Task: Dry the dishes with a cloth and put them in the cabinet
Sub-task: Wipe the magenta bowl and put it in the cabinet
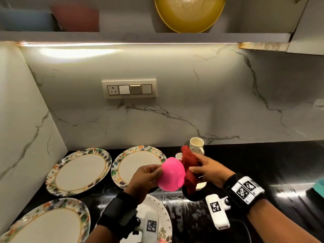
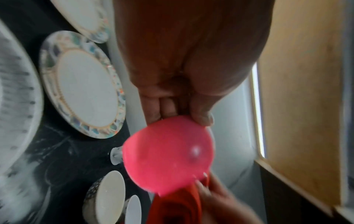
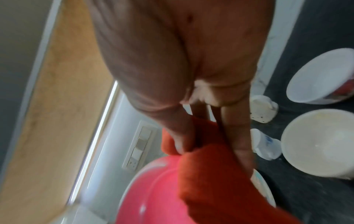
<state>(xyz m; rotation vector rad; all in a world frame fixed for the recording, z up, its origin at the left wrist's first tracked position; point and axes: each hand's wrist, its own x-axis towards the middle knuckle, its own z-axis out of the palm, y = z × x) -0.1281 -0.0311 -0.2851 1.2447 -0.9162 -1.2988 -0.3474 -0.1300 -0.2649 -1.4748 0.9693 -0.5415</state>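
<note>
A pink plastic bowl is held above the black counter, its rounded outside toward me. My left hand pinches its rim between thumb and fingers. My right hand grips a red cloth that lies against the bowl's right side. Three floral-rimmed plates lie on the counter to the left. The open cabinet shelf runs overhead.
A white mug stands behind the cloth by the marble wall. White bowls and small cups sit on the counter below my hands. A yellow bowl and a red dish stand on the shelf. A switch panel is on the wall.
</note>
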